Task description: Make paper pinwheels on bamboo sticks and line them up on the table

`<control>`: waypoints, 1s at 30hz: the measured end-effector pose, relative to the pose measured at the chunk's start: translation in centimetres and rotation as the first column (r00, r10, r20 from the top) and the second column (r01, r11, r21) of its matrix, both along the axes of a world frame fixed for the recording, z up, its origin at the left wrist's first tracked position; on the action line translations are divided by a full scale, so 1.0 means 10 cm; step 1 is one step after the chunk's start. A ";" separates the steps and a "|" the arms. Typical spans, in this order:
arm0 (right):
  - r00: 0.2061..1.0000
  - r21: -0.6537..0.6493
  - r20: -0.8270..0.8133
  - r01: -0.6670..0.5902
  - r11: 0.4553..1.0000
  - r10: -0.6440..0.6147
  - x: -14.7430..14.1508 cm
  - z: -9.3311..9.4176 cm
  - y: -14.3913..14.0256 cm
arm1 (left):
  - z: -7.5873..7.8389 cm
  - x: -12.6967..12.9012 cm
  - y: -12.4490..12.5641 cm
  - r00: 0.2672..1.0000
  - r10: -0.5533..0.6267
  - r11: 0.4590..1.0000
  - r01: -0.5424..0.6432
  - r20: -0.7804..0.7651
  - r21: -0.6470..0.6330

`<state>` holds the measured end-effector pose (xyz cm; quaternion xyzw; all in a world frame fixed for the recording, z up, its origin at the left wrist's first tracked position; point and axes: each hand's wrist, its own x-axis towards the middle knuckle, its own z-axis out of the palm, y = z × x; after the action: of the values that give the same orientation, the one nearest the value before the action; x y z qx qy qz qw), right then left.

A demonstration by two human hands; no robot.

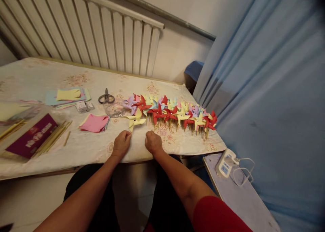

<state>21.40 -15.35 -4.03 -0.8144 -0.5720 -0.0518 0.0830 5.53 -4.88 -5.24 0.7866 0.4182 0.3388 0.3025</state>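
Observation:
My left hand (122, 143) is closed near the table's front edge, with a yellow paper pinwheel (135, 119) rising from its fingers; most of the stick is hidden. To its right, my right hand (153, 142) rests as a loose fist on the cloth, apart from the left, and no object shows in it. Just beyond stands a long cluster of paper pinwheels (170, 113) in red, yellow, purple and other colours, upright on thin sticks. A clear round dish (116, 112) with small bits in it lies left of the pinwheels.
Leftward lie dark-handled scissors (106, 97), pink paper squares (94, 123), more coloured paper (68, 95), small boxes (84, 106) and thin wooden sticks (53, 139) by a purple-labelled bag (32, 135). A white device (224, 164) with a cable sits on a stool at right, beside a blue curtain (266, 89).

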 end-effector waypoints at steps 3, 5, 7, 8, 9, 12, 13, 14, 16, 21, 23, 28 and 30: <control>1.000 0.020 0.006 0.002 1.000 -0.002 0.00 -0.02 0.00 | 0.00 0.00 0.00 1.000 0.003 1.000 -0.003 0.005 0.000; 1.000 0.026 0.010 0.000 1.000 0.000 0.01 -0.04 0.00 | 0.00 0.00 -0.01 1.000 0.003 1.000 -0.003 0.011 -0.005; 1.000 0.029 0.016 0.002 1.000 -0.002 0.01 -0.05 0.00 | 0.00 0.00 -0.01 1.000 0.001 1.000 0.000 0.017 -0.011; 1.000 0.030 0.017 0.002 1.000 -0.002 0.01 -0.06 0.00 | 0.01 -0.01 -0.01 1.000 0.002 1.000 -0.002 0.020 -0.013; 1.000 0.032 0.017 0.001 0.999 -0.001 0.01 -0.06 0.00 | 0.01 -0.01 -0.02 1.000 0.006 1.000 -0.005 0.026 -0.016; 1.000 0.042 0.014 0.005 0.999 -0.006 0.00 -0.08 -0.01 | 0.01 -0.01 -0.02 0.999 0.016 0.999 -0.014 0.044 -0.034; 1.000 0.047 0.013 0.009 0.999 -0.010 0.00 -0.09 -0.02 | 0.01 -0.01 -0.01 0.999 0.017 0.999 -0.014 0.051 -0.041; 1.000 0.055 0.013 0.014 0.998 -0.015 0.00 -0.09 -0.02 | 0.01 -0.01 -0.01 0.998 0.017 0.999 -0.014 0.060 -0.047; 1.000 0.080 0.012 0.016 0.997 -0.017 0.00 -0.11 -0.03 | 0.01 -0.01 -0.02 0.997 0.020 0.998 -0.015 0.079 -0.058; 1.000 0.167 0.002 0.000 0.986 0.000 0.01 -0.15 -0.05 | 0.00 -0.04 -0.06 0.992 0.016 0.996 -0.006 0.123 -0.085; 1.000 0.203 -0.019 0.001 0.979 0.003 0.01 -0.16 -0.06 | -0.01 -0.07 -0.09 0.992 0.003 0.996 0.008 0.128 -0.083; 0.995 0.280 -0.096 0.031 0.959 -0.004 -0.06 -0.18 -0.05 | -0.05 -0.12 -0.15 0.992 -0.015 0.996 0.025 0.122 -0.081; 0.992 0.308 -0.128 0.021 0.951 0.020 -0.14 -0.19 -0.03 | -0.06 -0.12 -0.16 0.993 -0.016 0.996 0.026 0.120 -0.087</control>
<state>20.03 -15.67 -5.90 -0.7931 -0.5501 -0.0874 0.2463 4.36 -6.45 -5.82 0.7552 0.4056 0.3633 0.3649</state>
